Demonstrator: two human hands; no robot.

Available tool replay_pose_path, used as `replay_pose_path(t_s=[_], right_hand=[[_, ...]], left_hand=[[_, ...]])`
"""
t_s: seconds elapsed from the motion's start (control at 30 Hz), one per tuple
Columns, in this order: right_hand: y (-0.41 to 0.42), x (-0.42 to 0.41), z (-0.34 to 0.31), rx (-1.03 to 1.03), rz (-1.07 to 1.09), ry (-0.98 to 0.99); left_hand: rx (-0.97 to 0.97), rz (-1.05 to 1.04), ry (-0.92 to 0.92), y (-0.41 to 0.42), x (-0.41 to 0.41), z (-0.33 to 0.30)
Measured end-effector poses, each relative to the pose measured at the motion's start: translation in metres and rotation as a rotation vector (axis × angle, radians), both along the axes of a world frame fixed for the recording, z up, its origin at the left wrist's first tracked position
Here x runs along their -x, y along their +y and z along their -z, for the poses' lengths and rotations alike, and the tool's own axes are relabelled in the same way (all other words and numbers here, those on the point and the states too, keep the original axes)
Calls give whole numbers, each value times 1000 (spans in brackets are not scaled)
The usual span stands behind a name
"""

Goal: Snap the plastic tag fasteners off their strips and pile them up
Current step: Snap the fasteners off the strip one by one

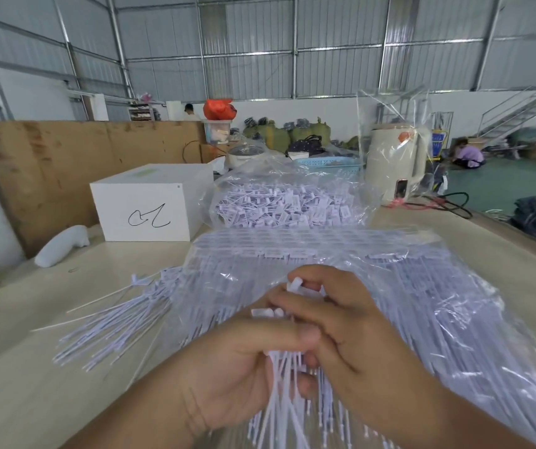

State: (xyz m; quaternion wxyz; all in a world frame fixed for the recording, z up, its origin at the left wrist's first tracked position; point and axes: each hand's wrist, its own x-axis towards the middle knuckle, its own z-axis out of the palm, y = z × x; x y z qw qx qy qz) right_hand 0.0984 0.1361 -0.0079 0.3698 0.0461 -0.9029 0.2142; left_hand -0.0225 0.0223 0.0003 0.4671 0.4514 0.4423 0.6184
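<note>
Fasteners (287,380) in a white bunch are gripped by both hands above the clear plastic bag of strips (341,286), which lies on the table (17,400). The left hand (240,361) is curled round the stems of the bunch, and the fingers of the right hand (334,322) are pinched on the small white heads at its top. Loose stems (111,328) are spread just left of the bag. Behind the bag, a second clear bag (279,202) filled with separated tags is seen, and a white box (150,209) is set to the bag's far left.
</note>
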Motion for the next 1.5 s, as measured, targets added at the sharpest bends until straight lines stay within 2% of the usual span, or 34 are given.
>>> replay_pose_path(t_s=[0.07, 0.1, 0.23, 0.33, 0.4, 0.53, 0.6, 0.67, 0.77, 0.87, 0.93, 1.0, 1.1, 1.23, 1.37, 1.43, 1.5], right_hand=[[0, 1, 2, -41, 16, -1], [0, 1, 2, 10, -23, -17], [3, -2, 2, 426, -191, -11], [-11, -3, 0, 689, -263, 66], [-26, -2, 1, 804, -233, -24], [-40, 11, 5, 782, -353, -294], [-39, 12, 4, 788, -346, -342], [-37, 10, 1, 857, -336, -342], [-32, 6, -3, 890, -248, -304], [-34, -1, -11, 924, -187, -363], [-30, -6, -14, 877, -165, -411], [-24, -8, -14, 792, -162, -454], [-19, -9, -15, 685, -121, -510], [-22, -9, -17, 736, -139, -521], [-18, -11, -19, 977, -171, -479], [-21, -12, -26, 1070, -191, -459], [-25, -10, -31, 1121, -246, -418]], left_hand=[[-48, -9, 36, 1, -1, 2], [-60, -27, 29, 3, -1, 0], [-91, -117, -15, 6, 2, -3], [-111, -357, -117, 9, -1, -8], [-184, -550, -110, 10, -4, -16], [-315, -669, 96, 4, -14, -26], [-314, -671, 278, 2, -19, -24], [-333, -650, 368, 2, -24, -21], [-355, -597, 422, 3, -28, -19], [-352, -510, 460, -2, -25, -20], [-342, -453, 441, -5, -19, -23], [-345, -474, 390, -9, -9, -29], [-332, -531, 453, -12, -2, -39], [-231, -474, 544, -10, -11, -36], [-306, -437, 422, -10, -20, -30], [-336, -505, 283, -7, -24, -27], [-260, -579, 106, 0, -26, -22]])
